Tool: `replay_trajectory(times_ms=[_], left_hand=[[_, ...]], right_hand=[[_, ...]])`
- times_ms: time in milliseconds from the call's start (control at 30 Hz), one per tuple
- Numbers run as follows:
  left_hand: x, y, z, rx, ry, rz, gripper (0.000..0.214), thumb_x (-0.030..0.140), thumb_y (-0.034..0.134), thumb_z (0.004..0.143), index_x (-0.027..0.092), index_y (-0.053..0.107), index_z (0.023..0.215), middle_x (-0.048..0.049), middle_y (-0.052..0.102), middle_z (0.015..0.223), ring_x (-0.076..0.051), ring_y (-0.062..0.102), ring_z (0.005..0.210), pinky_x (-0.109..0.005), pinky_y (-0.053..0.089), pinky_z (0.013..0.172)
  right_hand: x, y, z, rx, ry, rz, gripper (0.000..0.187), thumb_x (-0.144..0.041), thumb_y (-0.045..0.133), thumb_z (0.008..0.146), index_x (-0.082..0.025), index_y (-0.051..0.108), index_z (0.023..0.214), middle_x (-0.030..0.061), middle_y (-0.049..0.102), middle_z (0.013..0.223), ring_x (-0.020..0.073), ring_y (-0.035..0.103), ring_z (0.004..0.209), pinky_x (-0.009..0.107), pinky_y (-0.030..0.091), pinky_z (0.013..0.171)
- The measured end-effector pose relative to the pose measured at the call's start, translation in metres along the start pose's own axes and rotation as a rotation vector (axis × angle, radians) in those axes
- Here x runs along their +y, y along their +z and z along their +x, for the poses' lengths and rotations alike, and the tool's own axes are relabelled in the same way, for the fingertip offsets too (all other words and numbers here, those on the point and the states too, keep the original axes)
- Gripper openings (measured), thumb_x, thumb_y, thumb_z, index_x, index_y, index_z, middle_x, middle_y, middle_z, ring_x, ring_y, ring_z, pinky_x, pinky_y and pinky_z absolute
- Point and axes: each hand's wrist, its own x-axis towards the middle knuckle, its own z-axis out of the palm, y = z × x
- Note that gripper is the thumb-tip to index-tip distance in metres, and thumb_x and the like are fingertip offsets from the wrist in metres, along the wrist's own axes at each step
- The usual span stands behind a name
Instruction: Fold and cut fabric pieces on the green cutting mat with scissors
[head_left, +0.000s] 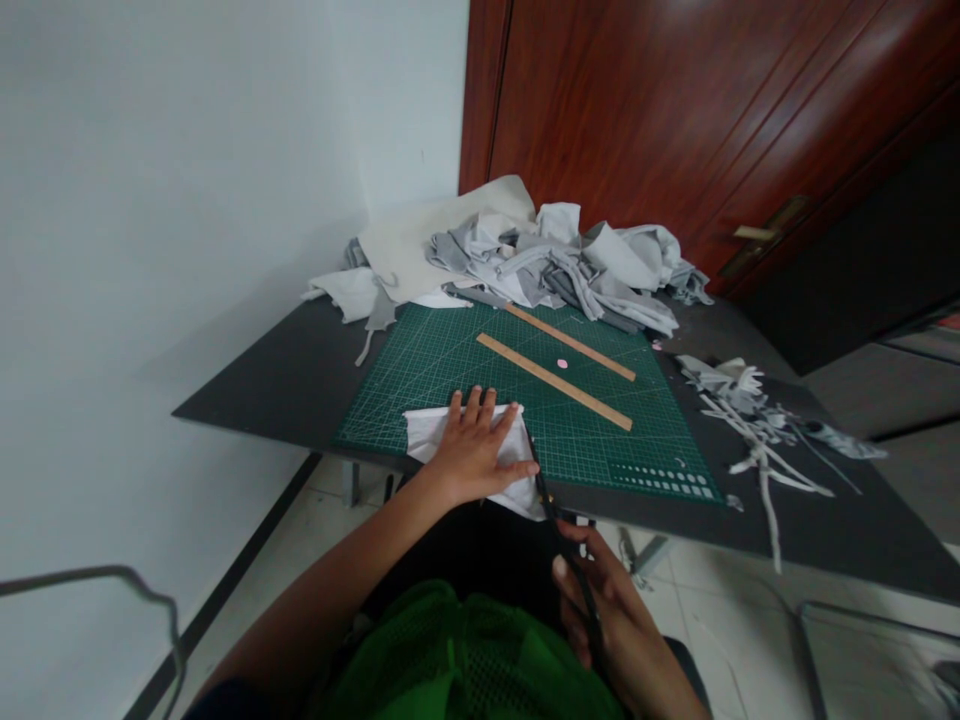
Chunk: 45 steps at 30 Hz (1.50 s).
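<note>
A piece of white fabric (pixel 426 432) lies at the front edge of the green cutting mat (pixel 375 415), its lower part hanging over the table edge. Spread flat on top of it is my left hand (pixel 476 448), fingers apart and pointing away from me. My right hand (pixel 600 590) is closed round the handles of black scissors (pixel 549 500). The scissors' blades run along the fabric's right edge, close to my left thumb. Whether the blades are parted is too small to tell.
Two wooden rulers (pixel 555 381) lie on the mat beside a small pink piece (pixel 562 364). Heaped grey and white fabric (pixel 540 262) covers the table's back. Fabric scraps (pixel 757 440) lie on the right. Behind stand a white wall (pixel 225 150) and a wooden door (pixel 637 110).
</note>
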Motion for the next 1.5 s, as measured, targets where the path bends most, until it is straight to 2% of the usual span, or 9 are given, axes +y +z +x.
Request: replay_trajectory(times_ms=[133, 333, 467, 700, 900, 1300, 1500], left_hand=[[0.0, 0.001, 0.0, 0.01, 0.003, 0.002, 0.097, 0.085, 0.036, 0.087, 0.02, 0.033, 0.159, -0.02, 0.025, 0.166, -0.043, 0.013, 0.155, -0.065, 0.003, 0.122], [0.0, 0.002, 0.0, 0.024, -0.001, 0.012, 0.097, 0.085, 0.037, 0.086, 0.02, 0.034, 0.158, -0.0197, 0.027, 0.165, -0.043, 0.014, 0.155, -0.065, 0.004, 0.122], [0.0, 0.002, 0.0, 0.034, 0.006, 0.016, 0.097, 0.085, 0.038, 0.086, 0.02, 0.034, 0.158, -0.0201, 0.028, 0.165, -0.043, 0.015, 0.155, -0.065, 0.004, 0.122], [-0.002, 0.006, 0.001, 0.051, 0.003, 0.012, 0.104, 0.089, 0.037, 0.082, 0.017, 0.034, 0.157, -0.0205, 0.028, 0.165, -0.042, 0.014, 0.155, -0.064, 0.004, 0.122], [-0.002, 0.007, 0.002, 0.045, 0.006, 0.006, 0.11, 0.093, 0.033, 0.08, 0.016, 0.033, 0.158, -0.0219, 0.027, 0.165, -0.043, 0.013, 0.155, -0.064, 0.003, 0.122], [-0.001, 0.006, 0.002, 0.026, -0.002, -0.001, 0.114, 0.095, 0.033, 0.077, 0.016, 0.032, 0.159, -0.023, 0.025, 0.165, -0.043, 0.011, 0.155, -0.065, 0.002, 0.123], [-0.002, 0.006, 0.002, 0.033, 0.008, 0.01, 0.114, 0.095, 0.032, 0.077, 0.015, 0.032, 0.159, -0.024, 0.025, 0.165, -0.044, 0.011, 0.155, -0.065, 0.003, 0.122]], right_hand=[[0.0, 0.0, 0.001, -0.023, -0.002, 0.008, 0.062, -0.06, 0.067, 0.089, -0.025, 0.043, 0.134, -0.0112, 0.049, 0.059, 0.0057, 0.037, 0.04, 0.016, 0.034, 0.035], [-0.003, 0.001, 0.004, 0.025, 0.042, 0.165, 0.06, -0.06, 0.073, 0.083, -0.025, 0.047, 0.124, -0.0121, 0.047, 0.063, 0.0035, 0.034, 0.036, 0.013, 0.029, 0.029], [-0.009, 0.002, 0.006, 0.033, 0.048, 0.201, 0.057, -0.055, 0.076, 0.082, -0.026, 0.049, 0.122, -0.0117, 0.048, 0.065, 0.0027, 0.035, 0.036, 0.012, 0.03, 0.03], [-0.019, 0.005, 0.016, -0.002, 0.052, 0.169, 0.061, -0.059, 0.078, 0.078, -0.025, 0.049, 0.12, -0.0114, 0.049, 0.065, 0.0028, 0.034, 0.037, 0.013, 0.032, 0.029], [-0.018, 0.004, 0.021, -0.032, 0.035, 0.126, 0.062, -0.06, 0.075, 0.081, -0.023, 0.047, 0.122, -0.0144, 0.042, 0.053, 0.004, 0.031, 0.036, 0.013, 0.032, 0.03], [-0.025, 0.001, 0.019, -0.067, 0.029, 0.1, 0.064, -0.062, 0.074, 0.082, -0.022, 0.047, 0.124, -0.0148, 0.043, 0.052, 0.0038, 0.03, 0.036, 0.013, 0.032, 0.032], [-0.023, 0.001, 0.02, -0.037, 0.015, 0.094, 0.066, -0.059, 0.078, 0.079, -0.021, 0.048, 0.125, -0.0139, 0.044, 0.054, 0.0041, 0.033, 0.038, 0.014, 0.034, 0.033]])
